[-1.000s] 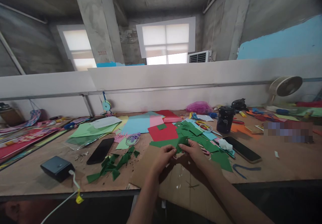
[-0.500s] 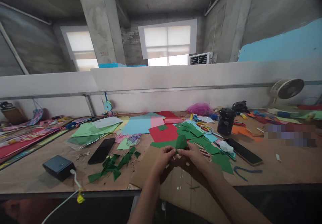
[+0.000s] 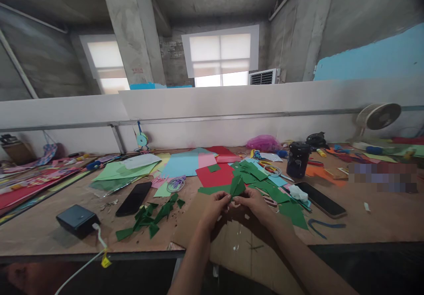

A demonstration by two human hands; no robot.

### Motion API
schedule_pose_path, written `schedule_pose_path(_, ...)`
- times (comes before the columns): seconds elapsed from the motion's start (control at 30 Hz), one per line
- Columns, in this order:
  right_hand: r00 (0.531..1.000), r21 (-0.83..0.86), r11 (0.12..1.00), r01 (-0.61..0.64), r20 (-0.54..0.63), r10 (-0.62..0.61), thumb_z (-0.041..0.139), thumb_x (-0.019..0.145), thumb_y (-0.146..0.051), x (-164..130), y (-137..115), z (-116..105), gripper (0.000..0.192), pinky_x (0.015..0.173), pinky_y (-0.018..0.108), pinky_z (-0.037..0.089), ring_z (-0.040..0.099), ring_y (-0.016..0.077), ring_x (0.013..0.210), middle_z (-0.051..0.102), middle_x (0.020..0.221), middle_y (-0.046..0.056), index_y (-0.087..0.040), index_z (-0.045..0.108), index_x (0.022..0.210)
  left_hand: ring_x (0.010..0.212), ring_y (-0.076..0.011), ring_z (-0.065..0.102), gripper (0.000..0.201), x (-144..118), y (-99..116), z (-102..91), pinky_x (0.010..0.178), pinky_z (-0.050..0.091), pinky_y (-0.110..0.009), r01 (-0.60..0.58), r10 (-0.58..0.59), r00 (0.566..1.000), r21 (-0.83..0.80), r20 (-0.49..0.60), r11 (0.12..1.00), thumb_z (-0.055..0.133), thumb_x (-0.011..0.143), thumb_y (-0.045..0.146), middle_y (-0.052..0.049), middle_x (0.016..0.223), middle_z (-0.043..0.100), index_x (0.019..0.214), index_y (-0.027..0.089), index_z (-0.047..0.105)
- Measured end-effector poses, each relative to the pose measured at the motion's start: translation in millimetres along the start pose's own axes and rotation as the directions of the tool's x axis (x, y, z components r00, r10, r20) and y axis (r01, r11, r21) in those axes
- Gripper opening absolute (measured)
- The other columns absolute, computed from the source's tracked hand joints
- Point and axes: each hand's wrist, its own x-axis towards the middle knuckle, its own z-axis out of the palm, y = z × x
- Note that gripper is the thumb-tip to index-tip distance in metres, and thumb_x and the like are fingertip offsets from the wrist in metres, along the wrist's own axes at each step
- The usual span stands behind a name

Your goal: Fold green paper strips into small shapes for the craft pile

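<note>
A folded piece of green paper (image 3: pixel 237 186) stands up between my two hands, its pointed end upward. My left hand (image 3: pixel 218 203) pinches its lower left corner between thumb and fingers. On the other side, my right hand (image 3: pixel 253 201) grips the lower right edge, the thumbs nearly meeting. Beneath both hands lies a sheet of brown cardboard (image 3: pixel 238 246). Loose green paper sheets (image 3: pixel 253 171) spread just beyond my right hand. To the left of the cardboard, several small folded green pieces (image 3: pixel 149 215) lie in a heap.
A black phone (image 3: pixel 134 199) and a dark box with a white cable (image 3: pixel 77 220) lie to the left. Right of my hands are a dark cup (image 3: pixel 298 160), a second phone (image 3: pixel 320 199) and blue-handled tweezers-like strip (image 3: pixel 326 225). Red paper (image 3: pixel 212 178) lies behind.
The green paper has turned slightly between my fingers, and its tip sits a little higher and further left. Both hands stay in nearly the same place.
</note>
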Motion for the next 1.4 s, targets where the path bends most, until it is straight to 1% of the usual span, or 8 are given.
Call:
schedule_pose_path(0.2, 1.000, -0.013, 1.000, 0.011, -0.024, -0.012, 0.078, 0.064, -0.040, 0.4, 1.5, 0.4, 0.026, 0.056, 0.027, 0.041, 0.056, 0.0153, 0.056, 0.067, 0.064, 0.000, -0.017, 0.070, 0.071, 0.051, -0.0103, 0.048, 0.039, -1.0, 0.0, 1.2, 0.052, 0.033, -0.023, 0.013, -0.013, 1.000, -0.018, 0.023, 1.000, 0.070, 0.067, 0.053, 0.000, 0.061, 0.059, 0.070, 0.016, 0.061)
schedule_pose_path(0.4, 1.000, -0.005, 1.000, -0.010, -0.017, 0.010, 0.077, 0.065, -0.039, -1.6, 0.2, 0.5, 0.023, 0.053, 0.026, 0.040, 0.054, 0.0138, 0.053, 0.065, 0.062, -0.001, -0.018, 0.068, 0.071, 0.049, -0.0092, 0.045, 0.038, -1.9, 1.2, 1.7, 0.050, 0.032, -0.022, 0.011, -0.012, 1.000, -0.031, -0.022, 0.999, 0.070, 0.067, 0.053, 0.001, 0.060, 0.056, 0.069, 0.016, 0.058)
schedule_pose_path(0.53, 1.000, -0.002, 1.000, -0.007, -0.026, 0.007, 0.077, 0.065, -0.039, -3.1, -2.5, 1.6, 0.025, 0.053, 0.026, 0.040, 0.055, 0.0143, 0.055, 0.066, 0.066, 0.000, -0.018, 0.069, 0.075, 0.049, -0.0094, 0.046, 0.035, -1.7, 1.3, 1.9, 0.050, 0.033, -0.022, 0.020, -0.020, 1.000, -0.023, -0.014, 1.000, 0.068, 0.070, 0.051, 0.001, 0.059, 0.056, 0.069, 0.017, 0.057)
schedule_pose_path(0.87, 0.996, -0.055, 0.998, 0.019, -0.091, -0.024, 0.077, 0.062, -0.041, -0.4, 0.5, 2.5, 0.027, 0.051, 0.027, 0.040, 0.053, 0.0147, 0.052, 0.061, 0.057, -0.001, -0.019, 0.062, 0.063, 0.048, -0.0094, 0.047, 0.038, -1.8, 1.8, 4.2, 0.049, 0.034, -0.022, 0.004, -0.004, 1.000, -0.020, 0.000, 1.000, 0.069, 0.068, 0.053, 0.001, 0.058, 0.057, 0.069, 0.016, 0.058)
schedule_pose_path(1.03, 0.994, -0.054, 0.998, 0.021, -0.107, -0.027, 0.073, 0.064, -0.035, -3.9, -5.0, 5.8, 0.020, 0.049, 0.026, 0.038, 0.051, 0.0138, 0.050, 0.058, 0.057, -0.003, -0.019, 0.062, 0.067, 0.045, -0.0104, 0.048, 0.042, -3.5, 5.8, 7.7, 0.047, 0.035, -0.023, 0.037, -0.036, 0.999, -0.054, 0.015, 0.998, 0.070, 0.064, 0.056, 0.001, 0.058, 0.058, 0.071, 0.017, 0.058)
schedule_pose_path(1.23, 0.991, -0.063, 0.998, 0.012, -0.131, -0.021, 0.074, 0.063, -0.035, 0.0, -1.9, 4.9, 0.021, 0.046, 0.025, 0.036, 0.048, 0.0124, 0.047, 0.055, 0.053, -0.004, -0.018, 0.061, 0.064, 0.049, -0.0105, 0.049, 0.038, -0.4, 1.0, 6.1, 0.051, 0.038, -0.024, -0.002, 0.003, 1.000, -0.021, 0.029, 1.000, 0.070, 0.065, 0.053, 0.001, 0.060, 0.057, 0.070, 0.016, 0.058)
schedule_pose_path(1.3, 0.994, -0.028, 0.999, 0.021, -0.109, -0.024, 0.076, 0.062, -0.036, 1.6, 0.7, 3.7, 0.024, 0.047, 0.025, 0.037, 0.048, 0.0119, 0.047, 0.057, 0.055, -0.004, -0.018, 0.062, 0.066, 0.049, -0.0103, 0.047, 0.035, 0.6, -1.5, 5.3, 0.050, 0.036, -0.024, -0.017, 0.017, 1.000, 0.000, 0.021, 1.000, 0.068, 0.068, 0.049, 0.002, 0.060, 0.055, 0.070, 0.017, 0.057)
schedule_pose_path(1.4, 0.997, 0.052, 0.998, 0.020, -0.070, -0.017, 0.077, 0.063, -0.040, 2.9, 4.5, 2.1, 0.030, 0.049, 0.026, 0.040, 0.051, 0.0125, 0.050, 0.062, 0.063, -0.002, -0.017, 0.066, 0.079, 0.050, -0.0103, 0.046, 0.032, 1.1, -3.6, 5.7, 0.050, 0.033, -0.023, -0.049, 0.049, 0.999, 0.059, 0.011, 0.997, 0.065, 0.071, 0.047, 0.002, 0.057, 0.053, 0.068, 0.017, 0.056)
